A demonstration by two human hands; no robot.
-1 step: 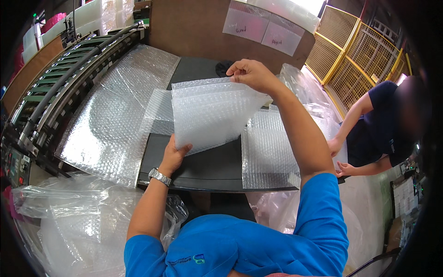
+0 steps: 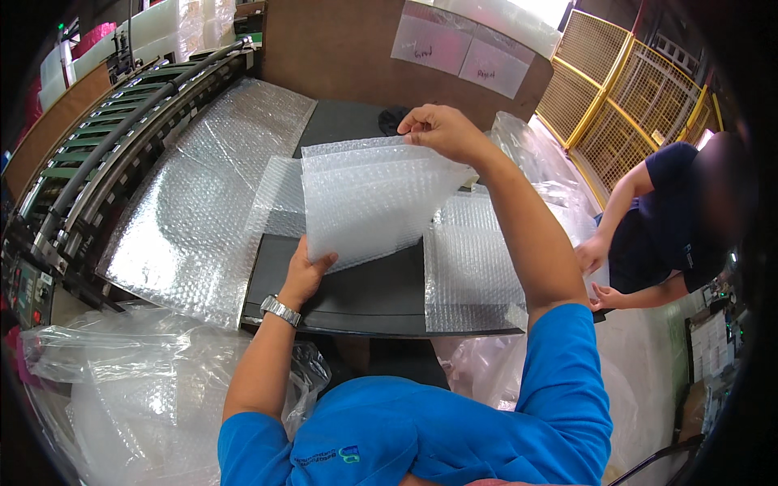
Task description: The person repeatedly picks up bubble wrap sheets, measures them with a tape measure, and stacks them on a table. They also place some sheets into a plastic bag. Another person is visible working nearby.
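Several layered bubble wrap sheets (image 2: 369, 198) are held up, tilted, over the black tabletop (image 2: 324, 296). My left hand (image 2: 308, 271) grips their lower left edge, thumb in front and the other fingers hidden behind. At the far upper edge my right hand (image 2: 442, 131) is closed in a pinch, fingertips at the sheets. More bubble wrap (image 2: 285, 198) lies on the table just left of the held ones. To the right, a flat pile of bubble wrap (image 2: 470, 263) rests near the front edge, partly covered by my right forearm.
A large bubble wrap sheet (image 2: 194, 190) covers the left side beside a roller conveyor (image 2: 105, 138). A brown board (image 2: 324, 57) stands at the back. Loose clear plastic (image 2: 154, 381) is heaped at lower left. At right, a co-worker's hands (image 2: 594, 255) touch the pile; behind is a yellow mesh fence (image 2: 616, 89).
The co-worker's upper hand has shifted slightly at the right pile. My own hands and the held sheets look the same.
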